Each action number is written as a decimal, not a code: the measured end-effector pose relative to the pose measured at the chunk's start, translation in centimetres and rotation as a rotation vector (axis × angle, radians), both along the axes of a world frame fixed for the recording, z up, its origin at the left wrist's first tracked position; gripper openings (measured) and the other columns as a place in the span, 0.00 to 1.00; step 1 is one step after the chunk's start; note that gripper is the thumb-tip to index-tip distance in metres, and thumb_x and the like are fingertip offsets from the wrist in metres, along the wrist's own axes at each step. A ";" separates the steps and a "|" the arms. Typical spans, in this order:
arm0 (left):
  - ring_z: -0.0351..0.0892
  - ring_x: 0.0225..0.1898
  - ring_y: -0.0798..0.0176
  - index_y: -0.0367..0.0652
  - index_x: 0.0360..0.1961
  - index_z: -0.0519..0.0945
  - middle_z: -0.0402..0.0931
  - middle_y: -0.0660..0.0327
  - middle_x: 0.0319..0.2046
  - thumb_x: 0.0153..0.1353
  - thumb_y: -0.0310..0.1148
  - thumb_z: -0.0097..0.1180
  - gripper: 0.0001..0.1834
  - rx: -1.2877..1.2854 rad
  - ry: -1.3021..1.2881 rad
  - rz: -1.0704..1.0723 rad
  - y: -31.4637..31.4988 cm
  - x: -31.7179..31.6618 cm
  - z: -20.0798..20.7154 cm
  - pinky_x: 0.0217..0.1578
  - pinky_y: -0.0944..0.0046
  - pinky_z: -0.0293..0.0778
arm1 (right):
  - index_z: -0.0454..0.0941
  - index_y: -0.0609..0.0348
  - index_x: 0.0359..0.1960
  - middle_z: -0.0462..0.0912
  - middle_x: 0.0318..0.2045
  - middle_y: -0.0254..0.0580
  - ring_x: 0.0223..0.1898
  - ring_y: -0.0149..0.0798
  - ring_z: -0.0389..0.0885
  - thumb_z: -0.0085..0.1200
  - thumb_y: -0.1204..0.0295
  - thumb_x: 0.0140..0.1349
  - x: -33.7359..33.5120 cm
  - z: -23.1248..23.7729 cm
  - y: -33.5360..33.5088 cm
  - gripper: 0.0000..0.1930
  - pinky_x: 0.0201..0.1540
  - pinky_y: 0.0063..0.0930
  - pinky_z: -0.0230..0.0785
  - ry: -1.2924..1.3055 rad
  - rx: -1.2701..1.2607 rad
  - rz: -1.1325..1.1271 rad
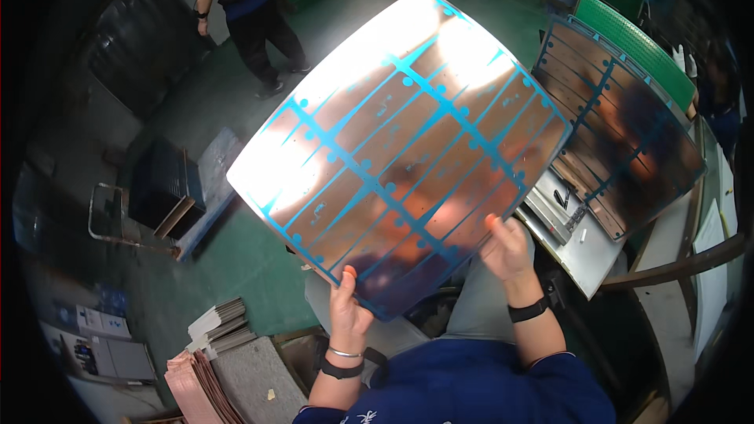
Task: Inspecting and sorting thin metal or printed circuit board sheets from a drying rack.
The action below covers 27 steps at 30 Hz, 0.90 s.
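Note:
A large shiny copper sheet (440, 141) with blue lines and dots is tilted up in front of me. My left hand (349, 318) grips its lower edge, thumb on the near face. At the lower right edge my right hand (508, 253) is closed on the same sheet, also thumb up front. Both thumb tips are orange, apparently covered. The fingers behind the sheet are hidden. A second copper sheet (620, 141) with a similar blue pattern stands to the right, leaning against a green ribbed board (628, 39).
A white worktable (585, 259) with a black pen-like item (562, 196) lies right. Lower left stand stacked grey sheets (220, 322) and copper-pink sheets (192, 385). A cart (208, 188) carries dark panels (161, 188). Another person (247, 0) stands at the far left.

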<state>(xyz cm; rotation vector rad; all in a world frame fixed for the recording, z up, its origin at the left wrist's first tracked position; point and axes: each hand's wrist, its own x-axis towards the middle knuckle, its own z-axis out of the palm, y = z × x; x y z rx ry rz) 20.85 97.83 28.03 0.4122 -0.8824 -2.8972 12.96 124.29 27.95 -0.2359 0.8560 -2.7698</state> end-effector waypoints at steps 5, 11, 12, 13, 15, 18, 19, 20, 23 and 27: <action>0.74 0.29 0.74 0.44 0.40 0.74 0.75 0.69 0.32 0.61 0.34 0.55 0.08 -0.238 -0.078 0.070 -4.1 0.3 0.1 0.29 0.73 0.76 | 0.64 0.61 0.56 0.75 0.50 0.43 0.52 0.37 0.73 0.38 0.67 0.68 -1.2 -0.4 9.5 0.18 0.55 0.34 0.68 0.083 -0.144 -0.387; 0.74 0.29 0.77 0.38 0.41 0.75 0.77 0.66 0.32 0.64 0.34 0.51 0.10 -0.381 -0.083 0.218 -5.9 -0.2 1.7 0.30 0.79 0.72 | 0.56 0.67 0.62 0.72 0.53 0.55 0.51 0.41 0.75 0.31 0.60 0.70 0.9 2.2 11.5 0.26 0.52 0.32 0.70 -0.047 0.191 -0.339; 0.75 0.32 0.76 0.37 0.41 0.74 0.77 0.64 0.34 0.65 0.35 0.49 0.11 -0.420 -0.048 0.225 -6.1 -0.4 1.8 0.32 0.77 0.73 | 0.56 0.67 0.62 0.72 0.53 0.55 0.51 0.41 0.75 0.31 0.60 0.70 1.0 2.2 11.6 0.26 0.52 0.32 0.70 -0.062 0.198 -0.348; 0.77 0.38 0.72 0.34 0.44 0.74 0.78 0.60 0.39 0.66 0.34 0.47 0.14 -0.440 0.007 0.163 -6.3 -0.4 2.1 0.39 0.73 0.73 | 0.59 0.68 0.61 0.73 0.52 0.53 0.50 0.40 0.76 0.33 0.59 0.70 0.9 2.2 11.6 0.26 0.50 0.29 0.71 -0.067 0.335 -0.372; 0.76 0.39 0.70 0.33 0.45 0.73 0.77 0.59 0.40 0.66 0.34 0.47 0.14 -0.512 -0.021 0.154 -6.9 -0.8 1.8 0.41 0.72 0.73 | 0.65 0.69 0.57 0.76 0.49 0.47 0.46 0.34 0.76 0.36 0.59 0.69 0.6 1.8 12.1 0.25 0.46 0.23 0.70 0.011 0.573 -0.386; 0.75 0.42 0.69 0.31 0.47 0.73 0.77 0.58 0.42 0.67 0.33 0.46 0.15 -0.642 -0.055 0.144 -7.8 -1.0 1.2 0.45 0.71 0.71 | 0.65 0.70 0.57 0.77 0.47 0.45 0.44 0.33 0.76 0.37 0.61 0.69 0.6 1.4 11.6 0.24 0.46 0.22 0.69 -0.004 0.649 -0.382; 0.75 0.42 0.70 0.31 0.47 0.74 0.77 0.59 0.42 0.67 0.33 0.45 0.15 -0.694 -0.063 0.179 -7.9 -1.2 1.1 0.45 0.71 0.71 | 0.66 0.70 0.56 0.77 0.46 0.45 0.44 0.32 0.76 0.37 0.63 0.69 0.6 1.0 11.3 0.23 0.46 0.23 0.69 0.011 0.590 -0.368; 0.75 0.42 0.70 0.31 0.46 0.74 0.77 0.59 0.42 0.67 0.33 0.45 0.15 -0.751 -0.071 0.222 -8.1 -1.1 1.0 0.45 0.71 0.71 | 0.66 0.70 0.56 0.77 0.46 0.45 0.44 0.32 0.76 0.37 0.63 0.69 0.4 0.7 11.2 0.23 0.46 0.23 0.69 0.002 0.597 -0.383; 0.74 0.41 0.71 0.32 0.46 0.75 0.77 0.61 0.40 0.67 0.33 0.45 0.15 -0.835 -0.066 0.183 -9.3 -1.0 0.6 0.43 0.72 0.70 | 0.67 0.70 0.56 0.77 0.46 0.45 0.44 0.32 0.76 0.36 0.63 0.69 0.7 0.8 10.7 0.22 0.47 0.24 0.68 -0.005 0.591 -0.361; 0.73 0.39 0.73 0.32 0.45 0.75 0.76 0.62 0.38 0.67 0.33 0.45 0.15 -0.959 -0.082 0.190 -9.1 -1.3 0.7 0.42 0.72 0.69 | 0.67 0.69 0.55 0.76 0.48 0.45 0.47 0.33 0.75 0.35 0.64 0.69 0.9 1.5 9.4 0.22 0.50 0.25 0.67 -0.002 0.504 -0.399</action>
